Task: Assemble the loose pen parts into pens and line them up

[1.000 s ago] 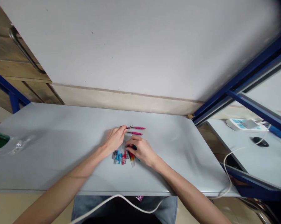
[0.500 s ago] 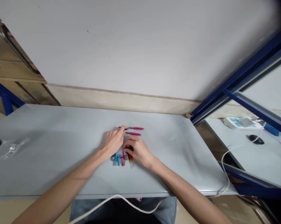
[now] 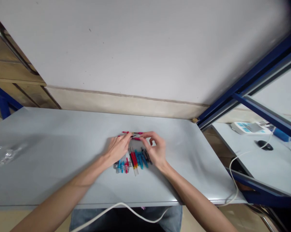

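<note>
1. Fingers of the left hand (image 3: 118, 146) bent and drawn together, tips at a thin dark piece (image 3: 134, 136); cannot tell whether pinching it or merely resting against it.
2. Thumb and forefinger of the right hand (image 3: 157, 148) curved into a loop, tips at the right ends of the far pink pen (image 3: 140, 133) and the near pink pen (image 3: 136, 139); cannot tell how firm the contact, or whether grasping one.
3. Both pink pens lying side by side between the two sets of fingertips, about midway between the left and right edges of the grey desk (image 3: 70, 154), towards its far edge; pink also showing left of the left fingertips.
4. Nearer the desk's front edge, a row from left to right: clear pen pieces (image 3: 122, 166) with blue and red parts, just below the left hand; dark and red refills (image 3: 134, 158) with yellowish ends; light-blue pen barrels (image 3: 140, 159); dark pens (image 3: 147, 156), just beside the right hand.
5. At the desk's left edge, clear plastic (image 3: 8, 156) beside something green, cut off by the view.
6. At the far right corner, a small brown lump (image 3: 195, 120).
</note>
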A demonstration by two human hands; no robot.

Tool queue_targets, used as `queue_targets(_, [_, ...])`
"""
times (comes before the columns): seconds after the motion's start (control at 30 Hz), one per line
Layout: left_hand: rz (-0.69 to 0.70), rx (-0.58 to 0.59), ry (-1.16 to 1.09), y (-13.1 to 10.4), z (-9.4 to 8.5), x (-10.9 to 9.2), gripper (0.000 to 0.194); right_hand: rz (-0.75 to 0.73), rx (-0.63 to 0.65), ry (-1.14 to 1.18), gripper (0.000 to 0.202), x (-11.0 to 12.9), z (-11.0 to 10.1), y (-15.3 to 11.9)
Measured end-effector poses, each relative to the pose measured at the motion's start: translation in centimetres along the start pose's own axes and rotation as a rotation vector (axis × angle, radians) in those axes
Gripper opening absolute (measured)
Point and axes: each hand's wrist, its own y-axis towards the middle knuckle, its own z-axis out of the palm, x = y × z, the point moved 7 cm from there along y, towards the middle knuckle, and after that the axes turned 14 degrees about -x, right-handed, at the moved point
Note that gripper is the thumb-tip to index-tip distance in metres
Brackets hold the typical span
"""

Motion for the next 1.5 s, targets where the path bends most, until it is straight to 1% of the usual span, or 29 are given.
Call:
queue_targets(0.03, [0.021, -0.006, -0.011, 0.0, -0.1, -0.2, 0.029, 0.054, -0.09, 0.029, 0.005, -0.5, -0.8, 0.6])
queue_targets(0.07, [0.043, -0.013, -0.024, -0.1, -0.2, -0.4, 0.03, 0.111, -0.143, 0.073, 0.007, -1.0, -1.4, 1.1])
queue_targets(0.1, [0.064, -0.021, -0.038, -0.2, -0.2, -0.6, 0.03, 0.17, -0.162, 0.128, 0.01, -1.6, -1.6, 1.4])
queue_targets(0.13, [0.084, -0.031, -0.051, -0.2, -0.3, -0.8, 0.029, 0.23, -0.15, 0.184, 0.014, -2.2, -1.6, 1.6])
queue_targets(0.2, [0.111, -0.059, -0.082, -0.4, -0.4, -1.1, 0.029, 0.334, -0.064, 0.268, 0.018, -3.1, -0.9, 1.6])
queue_targets(0.27, [0.128, -0.089, -0.121, -0.5, -0.6, -1.1, 0.028, 0.383, 0.015, 0.305, 0.019, -3.3, -0.2, 1.4])
queue_targets(0.33, [0.139, -0.123, -0.166, -0.6, -0.8, -1.2, 0.027, 0.383, 0.043, 0.32, 0.018, -3.1, 0.0, 1.2])
queue_targets(0.43, [0.155, -0.163, -0.201, -0.6, -1.2, -1.1, 0.025, 0.364, 0.031, 0.332, 0.017, -2.8, 0.0, 1.1])
queue_targets(0.57, [0.158, -0.181, -0.215, -0.5, -1.5, -1.1, 0.024, 0.395, 0.08, 0.364, 0.018, -2.9, 0.4, 0.9])
queue_targets(0.63, [0.156, -0.176, -0.229, -0.5, -1.5, -1.1, 0.025, 0.41, 0.103, 0.389, 0.017, -2.9, 0.6, 0.7])
queue_targets(0.77, [0.168, -0.162, -0.235, -0.5, -1.3, -1.1, 0.026, 0.408, 0.089, 0.403, 0.017, -3.0, 0.5, 0.7])
queue_targets(0.9, [0.181, -0.161, -0.216, -0.5, -1.1, -0.9, 0.027, 0.367, 0.146, 0.346, 0.018, -2.8, 0.8, 0.7])
queue_targets(1.07, [0.197, -0.147, -0.214, -0.5, -1.0, -0.8, 0.026, 0.328, 0.126, 0.287, 0.013, -2.8, 0.6, 0.7])
queue_targets(1.17, [0.21, -0.138, -0.202, -0.5, -0.9, -0.7, 0.025, 0.311, 0.142, 0.262, 0.012, -2.8, 0.6, 0.7])
queue_targets(1.33, [0.233, -0.119, -0.172, -0.5, -0.6, -0.5, 0.023, 0.377, 0.211, 0.319, 0.017, -3.4, 1.2, 0.3])
queue_targets(1.4, [0.246, -0.118, -0.188, -0.5, -0.6, -0.6, 0.022, 0.365, 0.186, 0.306, 0.016, -3.5, 1.0, 0.4])
queue_targets(1.5, [0.289, -0.146, -0.239, -0.6, -1.0, -1.0, 0.024, 0.296, 0.157, 0.256, 0.013, -3.2, 0.7, 0.6])
